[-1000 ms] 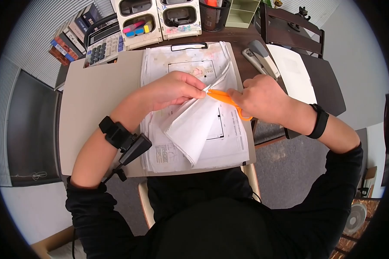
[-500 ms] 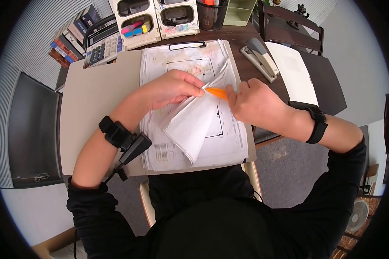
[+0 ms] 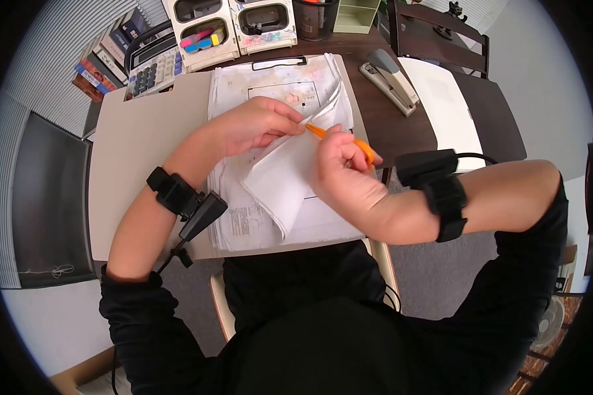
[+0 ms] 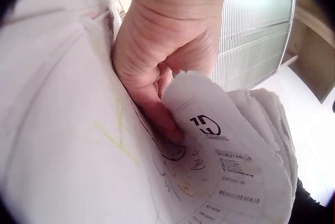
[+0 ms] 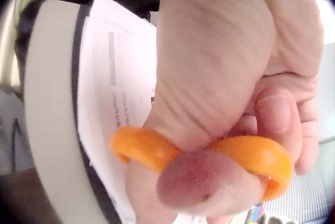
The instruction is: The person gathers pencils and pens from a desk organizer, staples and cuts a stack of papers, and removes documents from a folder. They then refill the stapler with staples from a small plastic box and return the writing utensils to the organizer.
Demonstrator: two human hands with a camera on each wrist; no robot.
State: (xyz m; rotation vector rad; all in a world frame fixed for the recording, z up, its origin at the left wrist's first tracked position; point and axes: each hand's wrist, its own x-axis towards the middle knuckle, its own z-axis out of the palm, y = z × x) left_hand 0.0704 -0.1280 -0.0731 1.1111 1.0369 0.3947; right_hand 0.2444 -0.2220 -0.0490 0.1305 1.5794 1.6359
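Note:
In the head view my left hand [image 3: 260,125] pinches a folded sheet of white paper [image 3: 278,181] near its upper edge, thumb and fingers at the fold. The left wrist view shows the printed, curled paper [image 4: 238,150] with my fingers tucked between its layers. Orange scissors [image 3: 364,151] are gripped in my right hand [image 3: 352,174], now turned palm up. Their tip end meets the paper right beside my left fingertips. In the right wrist view the orange handle loops [image 5: 256,156] sit around my digits; the blades are hidden there.
Under the paper lies a clipboard with stacked printed sheets [image 3: 240,227] on a beige board [image 3: 145,131]. A stapler [image 3: 390,82] stands to the right, by a white panel [image 3: 441,99]. Behind are a calculator [image 3: 153,78], drawer units [image 3: 265,26], a mesh pen cup [image 3: 315,20] and books [image 3: 105,56].
My right hand has rolled over from knuckles up to palm up, turning the scissors, and its wrist has swung lower and left. My left hand keeps its pinch on the paper.

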